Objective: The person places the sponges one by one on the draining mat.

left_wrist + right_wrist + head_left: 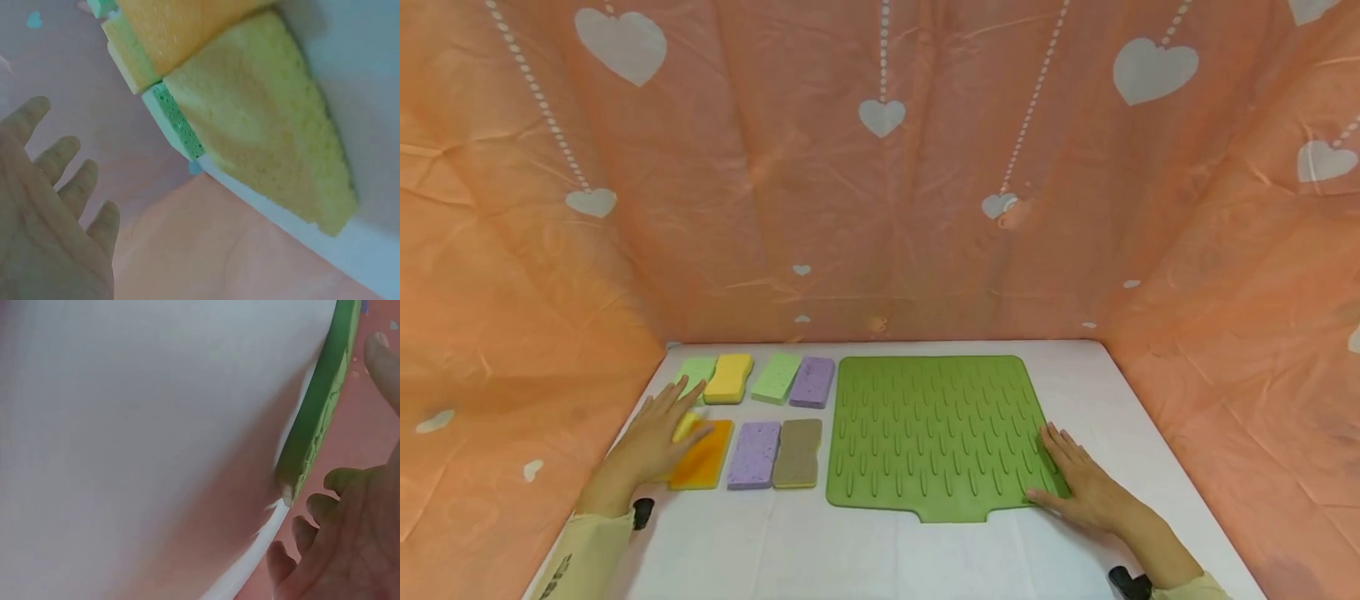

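Observation:
Over the left end of two rows of sponges hovers my left hand [655, 437], fingers spread and holding nothing. Beneath it a yellow sponge [262, 119] is mostly hidden in the head view, beside an orange one [706, 460]. Its fingertips overlap a light green sponge [697, 368] in the back row. On the right, my right hand [1086, 487] is spread at the near right corner of a green ridged mat [932, 433], its fingers overlapping the mat's edge in the head view. In the right wrist view the fingers are extended below the mat's edge [319, 406].
The back row also has a yellow sponge [728, 379], another light green one [777, 377] and a purple one [812, 382]. In front lie a purple sponge [754, 455] and a grey-brown-topped sponge [798, 452]. Orange curtains [880, 217] enclose the white table [850, 558].

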### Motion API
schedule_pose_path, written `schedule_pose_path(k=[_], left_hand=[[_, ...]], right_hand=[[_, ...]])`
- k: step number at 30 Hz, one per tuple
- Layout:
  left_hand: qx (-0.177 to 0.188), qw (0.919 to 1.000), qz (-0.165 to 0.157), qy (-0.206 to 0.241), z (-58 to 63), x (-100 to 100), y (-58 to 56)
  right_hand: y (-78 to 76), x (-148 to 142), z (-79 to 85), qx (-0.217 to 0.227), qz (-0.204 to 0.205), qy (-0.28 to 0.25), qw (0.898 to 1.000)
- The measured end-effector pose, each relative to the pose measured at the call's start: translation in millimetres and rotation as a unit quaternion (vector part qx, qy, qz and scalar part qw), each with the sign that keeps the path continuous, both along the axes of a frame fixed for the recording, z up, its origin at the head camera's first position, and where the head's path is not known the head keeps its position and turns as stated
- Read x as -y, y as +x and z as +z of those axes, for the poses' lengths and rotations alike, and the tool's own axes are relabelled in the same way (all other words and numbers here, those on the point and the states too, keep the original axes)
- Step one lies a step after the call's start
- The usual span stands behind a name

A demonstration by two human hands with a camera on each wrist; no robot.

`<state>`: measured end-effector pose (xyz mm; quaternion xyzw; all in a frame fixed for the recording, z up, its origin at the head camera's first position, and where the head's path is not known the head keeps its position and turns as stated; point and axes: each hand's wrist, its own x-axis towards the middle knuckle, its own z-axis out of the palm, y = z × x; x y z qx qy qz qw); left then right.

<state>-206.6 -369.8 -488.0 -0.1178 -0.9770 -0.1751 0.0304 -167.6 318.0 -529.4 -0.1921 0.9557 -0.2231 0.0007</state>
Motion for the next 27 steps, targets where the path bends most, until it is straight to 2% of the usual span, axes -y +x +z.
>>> schedule_pose_path(k=[3,8,12,16,19,27], left_hand=[[0.008,1.0000,0.000,0.004,4.2,4,-10.3],[0.041,0.9991,0.001,0.009,11.4,11,-26.1],[0.052,0.9986,-0.010,0.006,15.1,20,-40.5],[0.076,0.9965,-0.019,0.028,18.7,29,-53.7],[0.099,0.9932,-0.023,0.056,20.8,36,-58.5],[0.111,0.9925,-0.035,0.037,20.3,49,-69.9]], right_hand=[[-0.8,-1,-0.6,0.011,-0.001,-0.002,1.000],[-0.9,0,-1.0,0.034,-0.007,-0.010,0.999],[-0.8,1,-1.7,0.046,-0.008,-0.004,0.999],[-1.0,0,-2.9,0.056,-0.010,-0.005,0.998],[-0.6,1,-3.2,0.059,-0.009,-0.008,0.998],[-4.0,4,0.0,0.066,-0.007,0.009,0.998]])
